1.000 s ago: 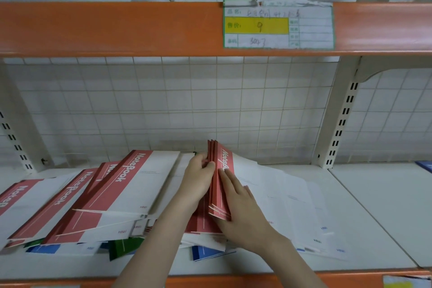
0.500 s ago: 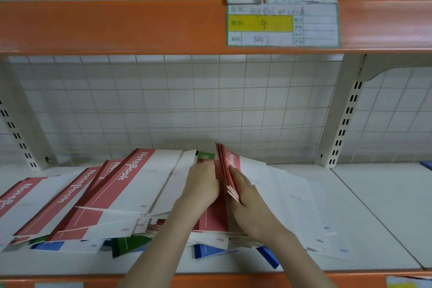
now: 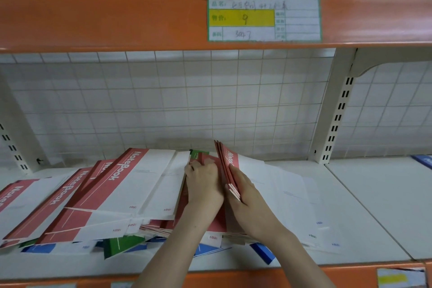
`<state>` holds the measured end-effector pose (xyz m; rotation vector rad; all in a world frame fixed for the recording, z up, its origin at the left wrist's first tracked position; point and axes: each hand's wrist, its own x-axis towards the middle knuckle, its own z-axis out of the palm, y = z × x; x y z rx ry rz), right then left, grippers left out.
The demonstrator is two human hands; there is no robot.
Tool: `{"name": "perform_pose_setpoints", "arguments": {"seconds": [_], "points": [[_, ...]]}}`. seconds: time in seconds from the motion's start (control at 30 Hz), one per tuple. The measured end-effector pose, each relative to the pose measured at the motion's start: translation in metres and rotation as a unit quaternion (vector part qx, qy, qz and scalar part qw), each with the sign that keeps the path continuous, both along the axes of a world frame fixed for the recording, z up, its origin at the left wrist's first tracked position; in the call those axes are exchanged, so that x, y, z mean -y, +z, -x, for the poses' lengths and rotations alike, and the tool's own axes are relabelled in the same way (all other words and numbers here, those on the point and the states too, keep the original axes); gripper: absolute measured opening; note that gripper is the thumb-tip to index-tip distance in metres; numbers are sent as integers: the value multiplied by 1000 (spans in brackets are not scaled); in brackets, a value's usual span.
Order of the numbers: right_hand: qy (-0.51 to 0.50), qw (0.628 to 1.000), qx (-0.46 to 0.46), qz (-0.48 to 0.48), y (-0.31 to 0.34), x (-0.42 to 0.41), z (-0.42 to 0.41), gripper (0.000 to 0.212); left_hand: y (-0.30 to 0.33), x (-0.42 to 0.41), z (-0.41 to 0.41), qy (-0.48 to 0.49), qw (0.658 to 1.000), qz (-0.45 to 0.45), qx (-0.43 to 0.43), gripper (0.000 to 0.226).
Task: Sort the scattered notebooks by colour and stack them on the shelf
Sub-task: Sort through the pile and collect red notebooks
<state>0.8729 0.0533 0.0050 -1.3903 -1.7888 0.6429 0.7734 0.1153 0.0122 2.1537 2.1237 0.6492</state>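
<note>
A thin sheaf of red-covered paper notebooks (image 3: 228, 168) stood tilted on the white metal shelf (image 3: 364, 206), clasped by the right hand (image 3: 247, 203). The left hand (image 3: 203, 184) apparently pinched a green-covered notebook (image 3: 198, 154). Tugging it might have slid the loose red pile (image 3: 105, 194).

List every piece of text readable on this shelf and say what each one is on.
"NoteBook": red band of the top red notebook, repeated on the red notebooks left of it.
"Note", rest hidden: red bundle held by the right hand.
"9": yellow field of the price label.
"3007", uncertain: same label's bottom row.
Handwritten top row and small cover logos: too blurred to read.
</note>
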Motion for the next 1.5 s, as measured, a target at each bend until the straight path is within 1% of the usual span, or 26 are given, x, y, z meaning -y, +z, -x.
{"name": "perform_pose_setpoints", "arguments": {"seconds": [0.1, 0.2, 0.23, 0.27, 0.33, 0.37, 0.4, 0.47, 0.5, 0.57, 0.6, 0.63, 0.67, 0.73, 0.77, 0.8, 0.87, 0.9, 0.93, 1.0, 1.07, 1.23, 1.3, 1.4, 1.43, 1.5], "points": [[3, 1000, 6, 1, 2, 3, -1, 52, 9, 1, 0, 4, 998, -36, 60, 39], [4, 1000, 17, 12, 6, 7, -1, 61, 16, -5, 10, -11, 978, -9, 206, 27], [9, 999, 26, 16, 6, 8, -1, 65, 18, -8, 14, -19, 961, 16, 276, 20], [17, 998, 48, 23, 7, 10, -1, 65, 22, -9, 17, -23, 932, 46, 360, 20], [26, 993, 107, 30, 8, 14, 1, 64, 29, -9, 20, -7, 861, 115, 496, 35], [29, 991, 124, 33, 9, 15, 2, 70, 29, -9, 20, -9, 838, 144, 526, 39], [36, 990, 130, 36, 10, 17, 2, 78, 29, -7, 19, -25, 832, 163, 529, 37], [62, 989, 127, 33, 11, 18, 4, 96, 26, -4, 19, -60, 843, 178, 504, 20], [85, 991, 100, 37, 12, 18, 3, 95, 24, -2, 19, -66, 852, 175, 489, 18], [115, 991, -1, 66, 13, 17, 1, 70, 18, -1, 19, -69, 865, 153, 472, 26], [98, 992, -46, 70, 14, 15, -1, 54, 17, 0, 19, -67, 868, 136, 473, 27], [52, 994, -71, 61, 13, 11, -5, 40, 16, -1, 19, -67, 863, 118, 487, 29], [-14, 996, -74, 38, 13, 6, -11, 35, 18, 1, 21, -72, 851, 100, 510, 30], [-143, 989, -46, 3, 16, -3, -22, 45, 25, 5, 27, -103, 829, 55, 547, 31], [-173, 983, -61, 11, 20, -7, -26, 50, 30, 7, 30, -129, 819, 25, 559, 31], [-182, 979, -87, 27, 23, -12, -30, 47, 34, 8, 34, -158, 806, -4, 570, 33], [-146, 969, -186, 70, 33, -17, -30, 17, 46, 13, 41, -216, 773, -45, 595, 36], [-123, 960, -239, 82, 37, -19, -27, 14, 51, 15, 44, -239, 761, -56, 601, 36], [-103, 948, -290, 82, 39, -22, -23, 17, 54, 17, 47, -256, 760, -67, 594, 33], [-82, 930, -352, 60, 42, -23, -15, 16, 60, 21, 52, -269, 773, -87, 568, 26], [-66, 916, -394, 33, 45, -19, -4, 13, 64, 25, 55, -260, 783, -111, 553, 25], [-53, 912, -405, -21, 47, -12, 7, 6, 65, 32, 50, -204, 789, -149, 560, 21], [-58, 903, -425, -14, 46, -10, 9, 12, 59, 32, 48, -185, 790, -153, 563, 21], [-66, 889, -453, 29, 43, -6, 12, 43, 44, 33, 47, -153, 805, -144, 555, 16], [-66, 886, -458, 34, 37, -7, 12, 47, 38, 33, 47, -140, 808, -138, 556, 12], [-73, 891, -447, 22, 33, -2, 15, 40, 30, 34, 48, -125, 808, -129, 561, 12]]}}
